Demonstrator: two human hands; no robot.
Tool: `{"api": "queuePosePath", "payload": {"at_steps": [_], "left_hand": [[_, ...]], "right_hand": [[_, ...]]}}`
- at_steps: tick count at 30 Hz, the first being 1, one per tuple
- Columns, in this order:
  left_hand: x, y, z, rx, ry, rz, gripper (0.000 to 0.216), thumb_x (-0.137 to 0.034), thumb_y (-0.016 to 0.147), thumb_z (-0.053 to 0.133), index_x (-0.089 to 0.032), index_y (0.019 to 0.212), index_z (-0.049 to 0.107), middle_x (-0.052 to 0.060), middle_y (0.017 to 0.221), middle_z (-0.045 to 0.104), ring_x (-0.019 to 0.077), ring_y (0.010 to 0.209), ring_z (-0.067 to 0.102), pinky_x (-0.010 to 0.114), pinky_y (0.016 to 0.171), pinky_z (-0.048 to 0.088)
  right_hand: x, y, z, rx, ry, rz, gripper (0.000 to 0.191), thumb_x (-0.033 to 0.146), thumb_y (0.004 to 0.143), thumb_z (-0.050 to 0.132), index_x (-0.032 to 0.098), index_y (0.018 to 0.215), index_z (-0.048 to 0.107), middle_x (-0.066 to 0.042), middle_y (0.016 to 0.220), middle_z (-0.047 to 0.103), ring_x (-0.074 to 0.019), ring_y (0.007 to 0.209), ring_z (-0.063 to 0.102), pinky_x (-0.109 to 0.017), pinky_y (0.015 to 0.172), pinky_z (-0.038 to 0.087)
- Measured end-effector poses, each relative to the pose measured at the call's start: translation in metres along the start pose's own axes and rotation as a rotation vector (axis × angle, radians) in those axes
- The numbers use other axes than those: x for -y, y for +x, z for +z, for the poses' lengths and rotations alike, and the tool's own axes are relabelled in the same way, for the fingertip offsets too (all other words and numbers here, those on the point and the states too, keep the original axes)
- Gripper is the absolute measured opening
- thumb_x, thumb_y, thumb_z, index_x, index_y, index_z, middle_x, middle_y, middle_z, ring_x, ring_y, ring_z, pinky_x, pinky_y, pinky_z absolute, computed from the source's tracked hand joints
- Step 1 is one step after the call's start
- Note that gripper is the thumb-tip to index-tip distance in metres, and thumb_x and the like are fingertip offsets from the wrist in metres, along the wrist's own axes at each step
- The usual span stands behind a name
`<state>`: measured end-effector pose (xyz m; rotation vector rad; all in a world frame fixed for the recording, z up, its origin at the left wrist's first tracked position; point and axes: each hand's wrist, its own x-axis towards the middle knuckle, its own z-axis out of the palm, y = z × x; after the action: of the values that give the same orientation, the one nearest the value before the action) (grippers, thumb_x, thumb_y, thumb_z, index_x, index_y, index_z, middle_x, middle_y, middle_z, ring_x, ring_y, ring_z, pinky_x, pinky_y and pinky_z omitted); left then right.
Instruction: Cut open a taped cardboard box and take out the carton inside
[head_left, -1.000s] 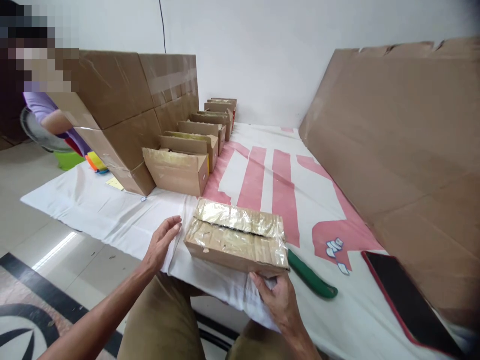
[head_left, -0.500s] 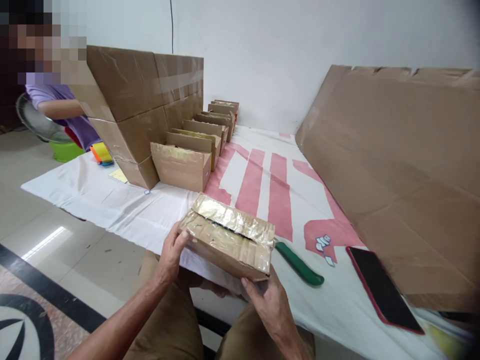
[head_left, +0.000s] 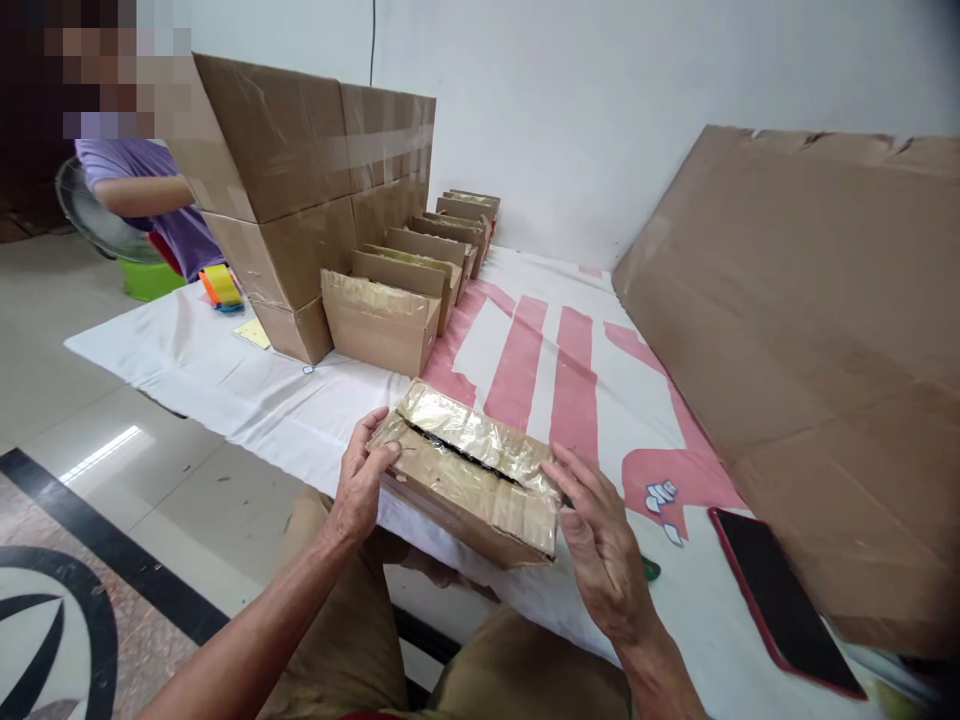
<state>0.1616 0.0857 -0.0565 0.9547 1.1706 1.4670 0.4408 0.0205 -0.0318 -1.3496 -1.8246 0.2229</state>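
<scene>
Both hands are gripping a taped box (head_left: 469,480) at the near edge of the tabletop (head_left: 525,370): the left hand (head_left: 360,485) is clasping its left end, the right hand (head_left: 600,540) is pressing flat against its right end. Something green (head_left: 649,570), probably a knife handle, is peeking out behind the right hand. A phone (head_left: 780,600) is lying nearby.
</scene>
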Motion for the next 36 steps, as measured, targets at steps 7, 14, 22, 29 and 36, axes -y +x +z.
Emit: {"api": "queuePosePath", "payload": {"at_steps": [7, 14, 22, 29, 36], "left_hand": [[0.004, 0.003, -0.003, 0.033, -0.103, -0.025, 0.063, -0.034, 0.068, 0.067, -0.02, 0.129, 0.058, 0.009, 0.127, 0.066, 0.0299, 0.118, 0.063, 0.043, 0.1, 0.05], [0.001, 0.002, -0.004, 0.076, -0.139, -0.022, 0.059, -0.034, 0.071, 0.071, -0.02, 0.127, 0.06, 0.006, 0.117, 0.071, 0.0255, 0.105, 0.066, 0.035, 0.089, 0.051], [-0.005, 0.0, -0.002, 0.062, -0.117, -0.026, 0.06, -0.035, 0.067, 0.069, -0.019, 0.125, 0.06, 0.006, 0.115, 0.071, 0.0274, 0.105, 0.067, 0.036, 0.086, 0.052], [-0.006, 0.001, -0.001, 0.057, -0.114, -0.034, 0.062, -0.032, 0.064, 0.065, -0.019, 0.124, 0.059, 0.007, 0.113, 0.072, 0.0276, 0.103, 0.069, 0.035, 0.084, 0.052], [-0.007, 0.0, 0.0, 0.035, -0.1, -0.019, 0.061, -0.033, 0.064, 0.066, -0.018, 0.122, 0.06, 0.006, 0.109, 0.072, 0.0271, 0.102, 0.069, 0.035, 0.083, 0.051]], "right_hand": [[-0.005, 0.007, 0.01, 0.011, -0.044, -0.019, 0.044, 0.04, 0.108, 0.036, 0.03, 0.145, 0.059, -0.007, 0.154, 0.055, -0.0295, 0.142, 0.05, -0.053, 0.116, 0.039], [-0.002, 0.005, 0.012, -0.005, 0.02, 0.001, 0.042, 0.039, 0.109, 0.038, 0.029, 0.144, 0.06, -0.006, 0.155, 0.054, -0.026, 0.143, 0.049, -0.048, 0.118, 0.039], [0.0, 0.006, 0.01, 0.007, 0.116, 0.1, 0.04, 0.046, 0.105, 0.049, 0.03, 0.138, 0.065, -0.006, 0.154, 0.056, -0.0263, 0.143, 0.05, -0.045, 0.119, 0.042], [-0.002, 0.006, 0.006, 0.036, 0.193, 0.13, 0.04, 0.044, 0.103, 0.051, 0.03, 0.138, 0.066, -0.006, 0.155, 0.055, -0.026, 0.144, 0.049, -0.046, 0.12, 0.041], [-0.001, 0.001, 0.0, -0.031, 0.243, 0.156, 0.037, 0.043, 0.102, 0.054, 0.029, 0.131, 0.07, -0.006, 0.153, 0.057, -0.0257, 0.143, 0.051, -0.043, 0.118, 0.043]]}}
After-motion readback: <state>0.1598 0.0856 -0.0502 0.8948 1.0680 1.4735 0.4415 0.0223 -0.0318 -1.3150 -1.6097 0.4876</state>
